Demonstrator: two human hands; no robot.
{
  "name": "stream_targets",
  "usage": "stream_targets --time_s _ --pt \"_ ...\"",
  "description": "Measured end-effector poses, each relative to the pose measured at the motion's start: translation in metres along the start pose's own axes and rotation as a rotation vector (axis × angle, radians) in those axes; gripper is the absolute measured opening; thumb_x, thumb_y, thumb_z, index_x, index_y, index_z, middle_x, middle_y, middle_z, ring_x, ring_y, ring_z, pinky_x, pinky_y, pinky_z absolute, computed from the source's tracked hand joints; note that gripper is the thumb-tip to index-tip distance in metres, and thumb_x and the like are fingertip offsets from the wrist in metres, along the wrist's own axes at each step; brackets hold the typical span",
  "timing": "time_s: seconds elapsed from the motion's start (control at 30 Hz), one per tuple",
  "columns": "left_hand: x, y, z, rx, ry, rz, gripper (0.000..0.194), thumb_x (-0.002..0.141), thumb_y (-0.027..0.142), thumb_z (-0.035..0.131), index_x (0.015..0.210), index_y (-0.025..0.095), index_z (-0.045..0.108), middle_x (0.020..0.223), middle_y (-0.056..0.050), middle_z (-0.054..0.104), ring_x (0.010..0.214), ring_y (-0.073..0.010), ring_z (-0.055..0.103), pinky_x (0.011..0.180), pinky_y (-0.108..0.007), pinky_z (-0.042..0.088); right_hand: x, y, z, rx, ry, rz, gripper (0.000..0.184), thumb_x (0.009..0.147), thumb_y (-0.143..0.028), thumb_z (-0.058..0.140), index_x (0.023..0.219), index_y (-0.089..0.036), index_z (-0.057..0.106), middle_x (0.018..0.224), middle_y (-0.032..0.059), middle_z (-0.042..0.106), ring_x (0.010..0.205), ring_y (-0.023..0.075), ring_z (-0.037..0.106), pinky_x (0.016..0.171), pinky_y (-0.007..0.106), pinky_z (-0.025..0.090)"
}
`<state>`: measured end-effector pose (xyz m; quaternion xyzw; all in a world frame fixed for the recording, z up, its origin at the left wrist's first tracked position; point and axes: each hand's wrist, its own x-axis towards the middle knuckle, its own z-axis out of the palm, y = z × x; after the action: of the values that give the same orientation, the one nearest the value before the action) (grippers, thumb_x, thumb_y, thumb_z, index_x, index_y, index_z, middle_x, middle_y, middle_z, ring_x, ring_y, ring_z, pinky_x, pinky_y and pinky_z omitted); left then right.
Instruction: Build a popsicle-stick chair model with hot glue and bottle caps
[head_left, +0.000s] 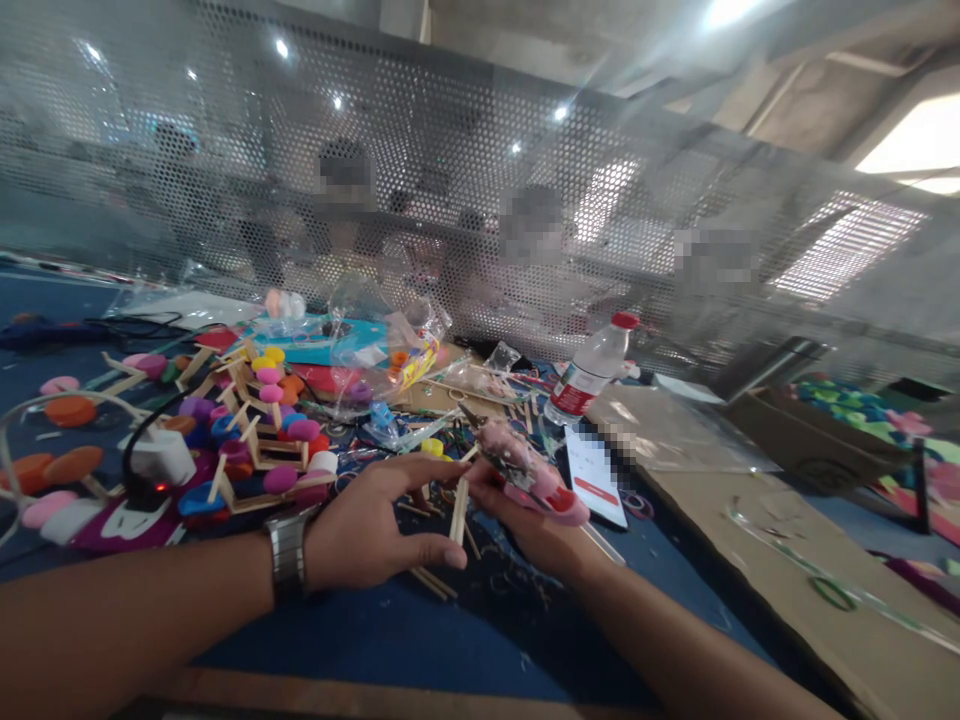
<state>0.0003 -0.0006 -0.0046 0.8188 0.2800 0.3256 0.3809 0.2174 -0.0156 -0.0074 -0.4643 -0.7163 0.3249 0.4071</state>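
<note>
Head view: many stick-and-cap pieces [302,431] seem finished, while over the table [480,640] a wooden stick [459,512] is pinched by the left hand [367,525] and a glue gun [534,472] gripped by the right hand [536,530] (loose sticks [435,583] seem left unused).

silvery metal link band [288,555] around left wrist [313,548], bare forearms [165,610]

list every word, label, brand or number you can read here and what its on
No text is sharp enough to quote.
Bottle: marks on the red label, too blurred.
Phone: marks on the screen, too small and blurred.
Box: faint dark mark, unreadable.
</note>
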Motion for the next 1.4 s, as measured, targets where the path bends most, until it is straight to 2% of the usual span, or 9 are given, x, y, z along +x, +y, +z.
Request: stream_targets --time_s 0.17,0.33,0.57,0.7,0.8,0.9,1.07,1.2,1.4 --pt "0.0003 -0.0010 0.0000 0.015 0.005 -0.002 0.064 0.074 0.052 0.080 0.130 0.025 0.063 0.132 -0.010 0.067 0.123 -0.0310 0.061 0.106 -0.046 0.045 -0.0004 -0.0005 0.0004 0.020 0.013 0.032 0.026 0.084 -0.044 0.067 0.068 -0.025 0.060 0.072 -0.0001 0.059 0.069 0.0186 0.054 0.067 0.032 0.046" --pt "0.0004 -0.0006 0.0001 0.030 -0.002 -0.009 0.065 0.073 0.052 0.080 0.129 0.025 0.063 0.131 -0.011 0.067 0.121 -0.0310 0.061 0.106 -0.047 0.046 -0.0003 0.0018 0.0001 0.022 -0.021 0.024 0.024 0.087 -0.043 0.064 0.072 -0.024 0.061 0.075 0.0008 0.061 0.072 0.0188 0.056 0.068 0.032 0.046" --pt "-0.0007 0.0014 0.0002 0.051 0.008 -0.030 0.064 0.074 0.053 0.079 0.129 0.024 0.062 0.133 -0.011 0.066 0.124 -0.0317 0.059 0.107 -0.048 0.044 -0.0008 0.0012 0.0014 0.000 0.028 0.068 0.026 0.084 -0.045 0.066 0.071 -0.023 0.060 0.073 0.0003 0.059 0.070 0.0181 0.055 0.066 0.031 0.046" --pt "-0.0005 0.0027 -0.0009 0.041 0.002 -0.053 0.065 0.074 0.053 0.078 0.128 0.021 0.062 0.132 -0.012 0.065 0.121 -0.0316 0.061 0.105 -0.047 0.046 -0.0008 0.0011 0.0025 0.015 0.035 0.017 0.022 0.086 -0.042 0.066 0.072 -0.024 0.063 0.076 0.0005 0.062 0.070 0.0184 0.056 0.067 0.032 0.047" --pt "0.0002 0.0023 -0.0014 0.010 0.005 -0.061 0.064 0.074 0.053 0.078 0.127 0.023 0.062 0.131 -0.011 0.066 0.117 -0.0309 0.062 0.101 -0.046 0.048 -0.0010 0.0008 0.0022 0.000 0.029 -0.045 0.013 0.087 -0.038 0.065 0.080 -0.027 0.068 0.082 0.0013 0.066 0.075 0.0202 0.060 0.072 0.034 0.049" --pt "0.0006 0.0005 -0.0011 -0.024 0.007 -0.042 0.061 0.074 0.053 0.078 0.126 0.024 0.063 0.129 -0.010 0.067 0.112 -0.0296 0.063 0.099 -0.045 0.049 -0.0013 -0.0006 0.0015 -0.023 0.028 -0.049 0.009 0.086 -0.036 0.066 0.082 -0.029 0.070 0.082 0.0017 0.067 0.077 0.0218 0.062 0.075 0.035 0.050" --pt "0.0000 -0.0020 0.0000 -0.048 -0.006 -0.075 0.064 0.072 0.054 0.080 0.126 0.023 0.064 0.129 -0.010 0.066 0.110 -0.0297 0.063 0.098 -0.045 0.049 -0.0008 -0.0037 0.0018 -0.026 0.054 0.013 0.020 0.082 -0.040 0.069 0.069 -0.026 0.063 0.071 0.0008 0.061 0.071 0.0205 0.059 0.071 0.033 0.049" --pt "-0.0003 -0.0015 0.0002 -0.045 -0.002 -0.081 0.065 0.071 0.052 0.081 0.126 0.023 0.064 0.131 -0.010 0.065 0.114 -0.0306 0.062 0.100 -0.045 0.048 -0.0005 -0.0019 0.0017 -0.034 0.060 0.024 0.023 0.082 -0.042 0.067 0.069 -0.024 0.059 0.069 -0.0003 0.059 0.068 0.0185 0.057 0.069 0.031 0.048" --pt "0.0001 0.0004 0.0002 -0.003 0.016 -0.066 0.065 0.070 0.052 0.082 0.125 0.023 0.064 0.131 -0.010 0.066 0.120 -0.0309 0.061 0.104 -0.045 0.045 -0.0017 0.0032 0.0027 -0.038 0.063 0.017 0.022 0.084 -0.040 0.067 0.071 -0.024 0.060 0.075 0.0004 0.064 0.073 0.0190 0.061 0.071 0.031 0.050"
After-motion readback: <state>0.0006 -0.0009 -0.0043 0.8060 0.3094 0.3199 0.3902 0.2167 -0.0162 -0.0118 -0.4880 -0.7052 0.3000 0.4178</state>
